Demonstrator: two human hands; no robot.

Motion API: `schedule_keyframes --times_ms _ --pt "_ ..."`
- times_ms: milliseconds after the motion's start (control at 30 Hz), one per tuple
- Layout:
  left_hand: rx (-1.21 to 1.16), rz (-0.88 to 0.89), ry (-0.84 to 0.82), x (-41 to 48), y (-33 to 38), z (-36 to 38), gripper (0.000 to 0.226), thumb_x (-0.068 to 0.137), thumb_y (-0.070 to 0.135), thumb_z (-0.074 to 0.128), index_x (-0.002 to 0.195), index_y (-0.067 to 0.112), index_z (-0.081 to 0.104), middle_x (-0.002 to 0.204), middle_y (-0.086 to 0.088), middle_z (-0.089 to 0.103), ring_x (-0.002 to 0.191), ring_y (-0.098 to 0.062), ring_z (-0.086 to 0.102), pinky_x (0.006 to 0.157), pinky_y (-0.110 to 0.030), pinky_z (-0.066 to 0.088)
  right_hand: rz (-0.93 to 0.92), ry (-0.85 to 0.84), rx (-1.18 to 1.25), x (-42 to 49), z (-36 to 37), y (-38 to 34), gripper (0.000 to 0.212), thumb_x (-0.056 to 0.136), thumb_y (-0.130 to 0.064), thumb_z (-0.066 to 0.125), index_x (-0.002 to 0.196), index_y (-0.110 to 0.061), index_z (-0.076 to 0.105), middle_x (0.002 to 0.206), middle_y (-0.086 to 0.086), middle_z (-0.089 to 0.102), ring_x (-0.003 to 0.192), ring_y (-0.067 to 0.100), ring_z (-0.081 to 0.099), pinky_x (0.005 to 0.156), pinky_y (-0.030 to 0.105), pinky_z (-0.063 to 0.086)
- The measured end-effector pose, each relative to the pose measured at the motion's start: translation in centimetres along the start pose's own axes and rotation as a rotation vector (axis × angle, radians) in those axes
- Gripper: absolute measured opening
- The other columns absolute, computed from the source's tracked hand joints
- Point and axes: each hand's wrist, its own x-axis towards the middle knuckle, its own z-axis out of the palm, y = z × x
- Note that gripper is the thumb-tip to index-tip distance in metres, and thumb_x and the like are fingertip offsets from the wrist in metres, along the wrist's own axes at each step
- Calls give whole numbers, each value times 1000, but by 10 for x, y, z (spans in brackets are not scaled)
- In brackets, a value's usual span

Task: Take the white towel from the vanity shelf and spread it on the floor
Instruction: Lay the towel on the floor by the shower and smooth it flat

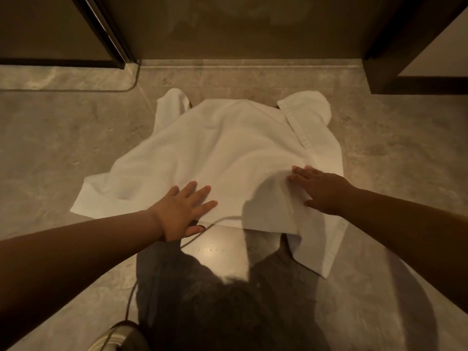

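The white towel (217, 153) lies on the grey stone floor (50, 148) in the middle of the view, rumpled, with its two far corners folded up and a near right corner folded over. My left hand (181, 211) rests flat on the towel's near edge, fingers spread. My right hand (321, 188) presses flat on the towel's right side beside a raised fold, fingers apart. Neither hand grips the cloth.
A glass shower door with a dark frame (106, 34) stands at the far left. A dark cabinet or door frame (395, 59) rises at the far right. A thin cable (202, 231) hangs near my left hand. A shoe (116, 338) shows at the bottom.
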Motion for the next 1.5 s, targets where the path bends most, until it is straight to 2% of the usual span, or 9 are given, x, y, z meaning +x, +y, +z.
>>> schedule_keyframes --times_ms 133,267,400,533,667,800,1000,1267,1500 --pt "-10 34 62 0 -1 -5 66 92 63 26 147 30 11 154 -7 14 137 -33 16 101 -45 37 4 5 -71 -2 0 4 78 90 -19 58 150 -24 7 160 0 -2 146 23 5 110 38 30" --pt "-47 95 48 3 3 -12 63 92 64 24 144 29 21 150 -8 20 131 -29 25 90 -41 49 31 4 -112 -5 3 8 77 90 -12 56 149 -24 8 160 4 -2 146 24 3 113 39 22" --pt "-49 173 5 8 5 -21 61 94 61 27 144 26 24 148 -10 23 126 -28 32 91 -40 47 48 8 -113 -5 8 7 73 92 -15 53 149 -22 9 160 7 0 146 25 3 116 40 13" --pt "-11 197 88 19 0 -35 58 97 54 28 147 25 20 146 -7 31 121 -24 43 95 -38 40 26 86 -102 -2 1 0 55 94 -19 44 145 -15 23 157 11 13 144 29 15 114 39 21" --pt "98 61 253 35 -6 -43 73 97 51 33 151 22 -6 160 -10 3 145 -29 9 115 -44 14 -21 256 -141 3 -13 -2 45 92 -16 43 136 -11 36 153 14 21 139 30 22 107 39 28" --pt "113 -75 192 56 -11 -56 101 87 65 41 144 19 -28 155 -12 -27 142 -34 -21 115 -51 -4 19 326 -102 16 -29 -1 48 92 -6 38 139 -9 33 157 14 15 144 32 12 113 42 18" --pt "140 -139 -122 73 0 -55 114 79 70 51 143 19 -29 154 -16 -28 140 -43 -21 113 -61 2 89 214 -156 39 -38 6 56 95 -8 30 148 -14 13 159 8 -5 145 29 -7 117 46 1" --pt "131 -139 -156 74 0 -50 117 78 71 50 137 19 -36 151 -16 -33 137 -44 -27 112 -63 -1 253 130 -144 47 -32 27 60 98 -23 27 150 -23 -2 159 10 -9 145 29 -10 117 49 5" --pt "134 -140 -160 76 0 -49 118 78 71 51 137 20 -36 150 -17 -34 136 -45 -28 112 -64 -2 480 30 -31 39 -28 55 61 99 -40 31 150 -22 4 160 6 -3 145 34 -2 114 52 15"
